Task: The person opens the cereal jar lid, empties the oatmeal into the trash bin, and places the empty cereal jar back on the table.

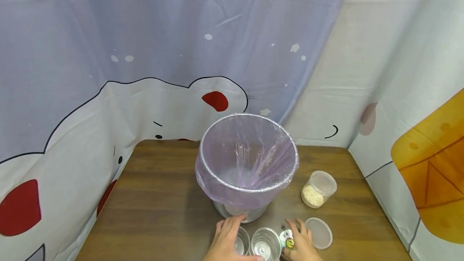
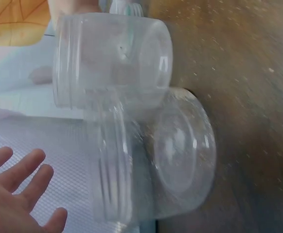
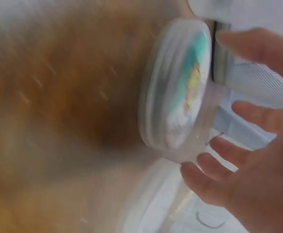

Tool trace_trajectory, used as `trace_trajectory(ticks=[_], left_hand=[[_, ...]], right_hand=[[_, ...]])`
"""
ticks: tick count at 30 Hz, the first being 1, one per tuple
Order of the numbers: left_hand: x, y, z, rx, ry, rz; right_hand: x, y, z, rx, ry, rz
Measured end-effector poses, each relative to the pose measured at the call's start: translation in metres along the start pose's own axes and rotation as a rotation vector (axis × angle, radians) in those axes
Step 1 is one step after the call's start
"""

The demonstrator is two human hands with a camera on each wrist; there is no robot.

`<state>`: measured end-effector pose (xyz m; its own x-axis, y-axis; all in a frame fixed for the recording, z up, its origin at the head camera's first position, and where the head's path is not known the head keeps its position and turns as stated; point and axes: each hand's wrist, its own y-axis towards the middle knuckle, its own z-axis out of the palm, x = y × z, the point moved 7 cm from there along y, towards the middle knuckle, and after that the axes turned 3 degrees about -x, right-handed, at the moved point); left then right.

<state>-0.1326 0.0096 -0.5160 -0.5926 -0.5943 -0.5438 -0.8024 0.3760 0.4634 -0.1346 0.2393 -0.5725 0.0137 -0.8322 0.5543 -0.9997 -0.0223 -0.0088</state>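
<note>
Clear jars (image 1: 266,236) stand at bottom centre of the frame; my left hand (image 1: 227,241) spreads wide beside them, my right hand (image 1: 303,244) wide by a round labelled piece (image 1: 286,238).

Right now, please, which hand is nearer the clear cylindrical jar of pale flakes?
Right: the right hand is in front of the jar, slightly left; the left hand is farther left.
</note>
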Motion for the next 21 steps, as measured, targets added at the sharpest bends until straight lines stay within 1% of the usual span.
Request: trace_trajectory(ticks=[3, 7, 10, 14, 16, 18, 21], left_hand=[[-0.005, 0.004, 0.002, 0.015, -0.009, -0.024], [-0.012, 0.01, 0.004, 0.014, -0.031, -0.034], [-0.015, 0.013, 0.005, 0.015, -0.048, -0.04], [-0.019, 0.016, 0.008, 0.02, -0.049, -0.041], [-0.021, 0.018, 0.009, 0.018, -0.041, -0.03], [-0.025, 0.019, 0.011, 0.011, -0.03, -0.012], [-0.029, 0.022, 0.012, 0.019, -0.048, -0.007]], right_hand=[[0.003, 0.007, -0.019, -0.042, 0.023, -0.01], [0.006, 0.022, -0.053, -0.203, 0.013, -0.068], [0.007, 0.033, -0.078, -0.344, -0.009, -0.11], [0.006, 0.045, -0.103, -0.472, -0.017, -0.131], [0.002, 0.051, -0.112, -0.505, -0.011, -0.112], [-0.003, 0.057, -0.119, -0.52, -0.01, -0.081], [-0.015, 0.067, -0.124, -0.504, -0.028, -0.015]])
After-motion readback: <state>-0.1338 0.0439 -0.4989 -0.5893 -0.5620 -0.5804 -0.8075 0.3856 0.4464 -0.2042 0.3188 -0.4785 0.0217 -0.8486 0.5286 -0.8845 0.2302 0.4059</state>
